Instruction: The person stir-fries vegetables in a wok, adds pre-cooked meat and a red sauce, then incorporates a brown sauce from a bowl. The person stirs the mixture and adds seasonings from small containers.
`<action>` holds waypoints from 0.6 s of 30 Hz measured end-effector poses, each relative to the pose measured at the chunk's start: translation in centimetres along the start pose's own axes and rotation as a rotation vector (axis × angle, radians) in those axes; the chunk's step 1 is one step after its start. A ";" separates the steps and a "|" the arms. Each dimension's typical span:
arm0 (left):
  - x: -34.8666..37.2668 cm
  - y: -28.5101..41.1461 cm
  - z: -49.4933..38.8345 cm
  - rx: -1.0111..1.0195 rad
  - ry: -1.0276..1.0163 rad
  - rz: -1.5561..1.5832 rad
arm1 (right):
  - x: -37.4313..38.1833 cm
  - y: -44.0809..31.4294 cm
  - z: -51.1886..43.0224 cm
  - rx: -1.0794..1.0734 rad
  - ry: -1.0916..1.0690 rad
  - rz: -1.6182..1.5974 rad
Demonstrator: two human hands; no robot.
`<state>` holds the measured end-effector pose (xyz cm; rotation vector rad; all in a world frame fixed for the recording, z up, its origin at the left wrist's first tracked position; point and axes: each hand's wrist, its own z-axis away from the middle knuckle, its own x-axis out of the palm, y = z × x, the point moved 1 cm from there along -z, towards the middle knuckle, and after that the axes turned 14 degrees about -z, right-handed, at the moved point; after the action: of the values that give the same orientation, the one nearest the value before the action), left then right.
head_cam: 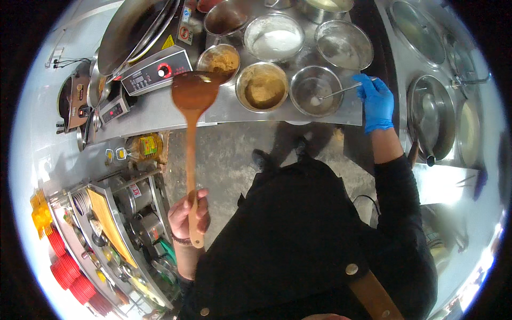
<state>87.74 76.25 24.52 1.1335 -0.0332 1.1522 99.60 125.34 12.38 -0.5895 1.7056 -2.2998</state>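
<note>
My bare left hand [189,216] grips the handle of a wooden turner [195,96], whose broad wet-looking head is raised before the steel counter. My right hand [376,102], in a blue glove, holds the thin handle of a metal spoon [340,91]. The spoon's bowl end rests in a steel bowl [294,96] with a little white matter in it. Left of that bowl stands a steel bowl of tan powder [262,88]. Behind are a bowl of orange-brown powder [220,60], a bowl of white powder [274,38] and a bowl with white residue [344,45].
An induction cooker [157,72] and a large wok [124,32] stand at the left of the counter. A plastic oil jug [146,147] and a loaded shelf rack [132,248] are below left. A large steel basin [449,132] lies at the right.
</note>
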 end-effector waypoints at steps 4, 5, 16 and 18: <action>0.5 -2.0 -2.1 -0.130 -0.036 -0.014 | -0.7 -0.7 -1.2 0.011 0.037 -0.090; 0.9 -2.4 -2.7 -0.167 -0.062 0.032 | -0.5 -1.1 -1.2 0.014 0.044 -0.125; 2.3 -4.6 -7.9 -0.396 -0.220 -0.080 | 6.5 -4.6 -0.7 -0.090 -0.063 -0.299; 2.1 -4.8 -8.2 -0.401 -0.272 -0.046 | 8.1 -4.9 0.8 -0.136 -0.107 -0.264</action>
<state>88.09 83.84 18.37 0.9176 -0.4283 0.8924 92.98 122.84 18.79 -1.0020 1.8392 -2.2816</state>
